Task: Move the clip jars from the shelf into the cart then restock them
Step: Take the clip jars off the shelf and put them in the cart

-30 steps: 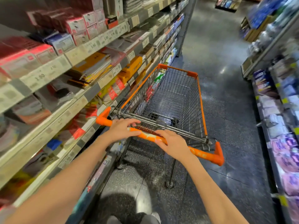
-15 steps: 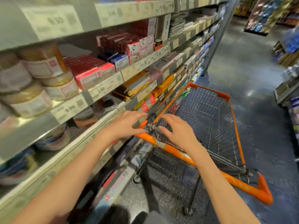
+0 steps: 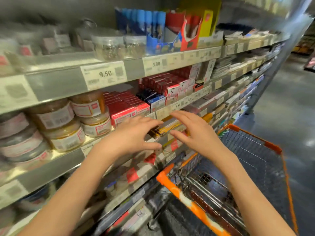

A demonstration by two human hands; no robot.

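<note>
While both hands (image 3: 163,133) hover empty, shelf tags (image 3: 104,74) read 9.50, 3.90.

Clear round plastic jars of small metallic clips (image 3: 109,46) stand upright on the top shelf, upper centre of the frame, above a 9.50 price tag. Amber-tinted clear jars with white, red-edged labels (image 3: 76,118) sit stacked two high on the shelf below, left of centre. The orange-framed wire shopping cart (image 3: 265,169) occupies the lower right, its basket holding no jars.
</note>
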